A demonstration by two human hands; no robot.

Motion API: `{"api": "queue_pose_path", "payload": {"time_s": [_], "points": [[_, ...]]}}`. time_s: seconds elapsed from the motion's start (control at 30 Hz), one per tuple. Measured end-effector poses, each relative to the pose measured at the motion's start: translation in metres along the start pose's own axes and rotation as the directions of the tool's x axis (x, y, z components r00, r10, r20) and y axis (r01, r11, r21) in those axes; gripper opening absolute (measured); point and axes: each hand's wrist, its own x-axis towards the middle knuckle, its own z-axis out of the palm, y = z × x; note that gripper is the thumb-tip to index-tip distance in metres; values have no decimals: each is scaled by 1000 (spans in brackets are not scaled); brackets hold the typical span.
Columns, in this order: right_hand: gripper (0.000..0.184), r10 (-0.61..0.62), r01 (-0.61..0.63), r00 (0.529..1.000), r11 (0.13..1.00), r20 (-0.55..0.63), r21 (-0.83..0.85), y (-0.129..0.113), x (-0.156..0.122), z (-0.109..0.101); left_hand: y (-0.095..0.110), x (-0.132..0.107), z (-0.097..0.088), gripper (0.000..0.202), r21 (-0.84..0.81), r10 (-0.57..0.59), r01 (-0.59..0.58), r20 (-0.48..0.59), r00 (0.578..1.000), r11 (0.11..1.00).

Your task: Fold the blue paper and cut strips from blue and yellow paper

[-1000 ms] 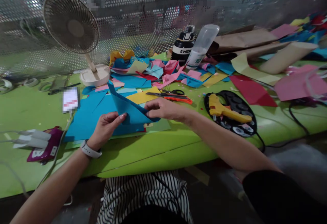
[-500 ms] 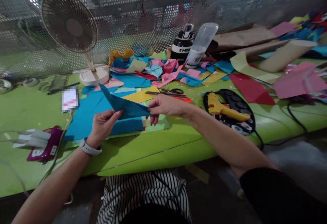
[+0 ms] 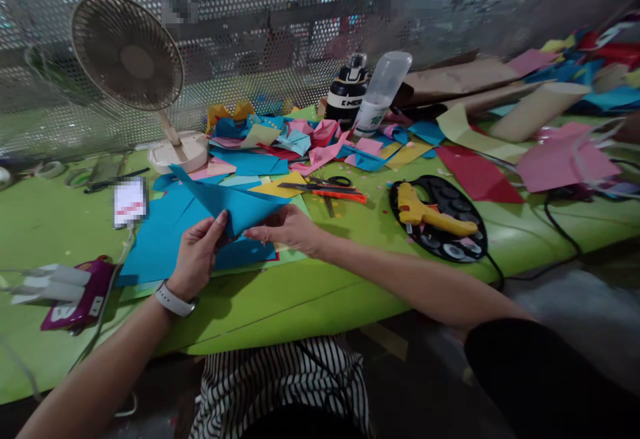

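A folded piece of blue paper (image 3: 250, 209) is held up over the front part of the table, one pointed flap rising to the left. My left hand (image 3: 200, 252) pinches its lower left part, thumb in front. At the lower right edge, my right hand (image 3: 287, 229) grips the paper, with the thumb stretched left along the bottom and the other fingers partly hidden behind it. Flat blue sheets (image 3: 155, 239) lie beneath both hands. Just beyond them are an orange utility knife (image 3: 340, 192) and black-handled scissors (image 3: 339, 181).
A yellow glue gun (image 3: 435, 217) rests on a black palette (image 3: 477, 225) to the right. Behind stand a fan (image 3: 177, 152), a black bottle (image 3: 345, 95) and a clear bottle (image 3: 383, 89). Folded paper pieces (image 3: 305, 135) pile up at the back. A purple power strip (image 3: 95, 292) lies left.
My right hand has moved left from the paper's right tip to under its lower edge. The blue paper has turned, showing a broader face. The view has shifted slightly.
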Motion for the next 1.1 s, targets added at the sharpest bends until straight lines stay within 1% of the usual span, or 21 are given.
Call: {"api": "queue_pose_path", "payload": {"time_s": [0.07,0.13,0.3,0.37,0.47,0.57,0.63,0.77,0.87,0.93,0.97,1.0,1.03,1.1], "points": [[38,6,-7,998,1000,-61,-11,6,0,8,-3,-1,1,34,22,-25,25,1,1000,999],[38,26,-30,993,999,-115,-33,8,-1,10,-5,-2,1,35,42,-40,39,5,999,998],[38,48,-51,983,999,-176,-9,6,-3,10,-8,-1,1,35,40,-40,40,3,999,998],[37,25,-25,981,1000,-194,4,6,-4,10,-8,-1,1,35,35,-30,30,-2,1000,999],[33,-44,47,974,999,-222,9,5,-5,8,-7,-1,1,36,26,-22,22,-10,1000,999],[29,-140,146,947,989,-289,1,2,-6,4,-6,-1,2,36,-6,-29,28,-34,999,1000],[28,-176,185,931,983,-319,-3,0,-6,2,-4,-1,3,36,-21,-36,35,-37,999,999],[27,-194,209,913,978,-359,2,-2,-4,-5,-2,-2,2,37,-34,-30,29,-34,999,999],[24,-191,223,866,975,-462,15,-5,0,-15,-1,0,-2,36,-47,-23,21,-50,999,999],[30,-172,229,833,972,-526,45,-7,1,-19,-3,1,-3,36,-67,-21,16,-67,998,998],[34,-155,225,831,972,-534,69,-7,1,-19,-3,2,-3,36,-82,-20,13,-78,997,997],[40,-133,210,848,973,-513,94,-6,0,-17,-4,2,-3,36,-95,-20,11,-87,996,995],[44,-105,176,880,978,-463,112,-4,0,-14,-5,2,-1,36,-107,-24,14,-94,995,994],[47,-36,71,948,993,-317,98,0,-3,-4,-7,0,3,35,-119,-43,31,-98,994,992]]}}
